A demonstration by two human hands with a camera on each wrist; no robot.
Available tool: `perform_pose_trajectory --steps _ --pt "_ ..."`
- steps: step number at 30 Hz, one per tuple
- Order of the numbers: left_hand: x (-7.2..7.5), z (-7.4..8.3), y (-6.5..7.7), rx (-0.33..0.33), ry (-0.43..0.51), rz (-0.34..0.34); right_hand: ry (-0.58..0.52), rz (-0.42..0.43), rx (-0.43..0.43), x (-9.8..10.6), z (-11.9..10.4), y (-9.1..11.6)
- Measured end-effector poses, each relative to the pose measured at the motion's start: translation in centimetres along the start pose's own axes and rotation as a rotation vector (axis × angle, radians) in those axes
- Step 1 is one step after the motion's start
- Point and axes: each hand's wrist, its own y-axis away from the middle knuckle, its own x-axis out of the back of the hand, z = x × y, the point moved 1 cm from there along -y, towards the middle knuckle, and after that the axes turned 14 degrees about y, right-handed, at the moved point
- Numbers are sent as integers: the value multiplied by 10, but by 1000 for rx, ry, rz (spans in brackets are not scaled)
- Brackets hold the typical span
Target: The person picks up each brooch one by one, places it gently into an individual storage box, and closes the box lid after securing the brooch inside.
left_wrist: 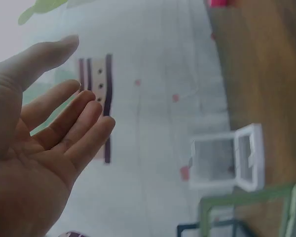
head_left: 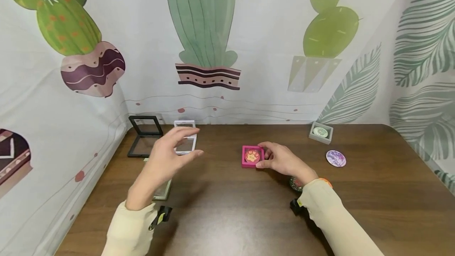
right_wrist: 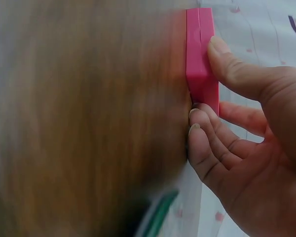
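Note:
A pink square display case [head_left: 253, 156] lies near the middle of the table, with a red round badge [head_left: 252, 156] bearing a yellow star shape showing inside it. My right hand [head_left: 282, 158] grips the case by its right side, the thumb [right_wrist: 237, 66] on one face and the index finger at the far edge. In the right wrist view the pink case [right_wrist: 201, 54] looks shut. My left hand [head_left: 170, 155] hovers in the air at the left, thumb and fingers spread apart, nothing between them. Behind it stands a white hinged frame [head_left: 185, 144], opened up and partly hidden.
An opened black frame [head_left: 145, 135] stands at the back left; a green frame [head_left: 162, 191] lies under my left forearm. At the right are a grey case [head_left: 321, 132] with a pale badge, a purple badge [head_left: 335, 158], and a dark badge [head_left: 296, 183] partly beneath my right wrist.

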Motion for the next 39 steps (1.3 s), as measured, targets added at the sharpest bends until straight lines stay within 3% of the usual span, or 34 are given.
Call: perform_pose_trajectory --steps 5,11,20,26,31,39 --pt "25 0 6 -42 -94 71 11 21 -13 5 11 -2" --pt "46 -7 19 27 -115 99 15 49 -30 9 22 -3" --pt "72 -28 34 95 -118 61 36 70 -64 16 37 -3" --pt "87 -42 44 221 -131 15 59 79 -97 21 47 -2" --pt "94 -50 52 317 -44 -38 70 94 -103 24 55 -2" --pt "99 -68 62 406 -25 -82 86 104 -115 30 62 -2"
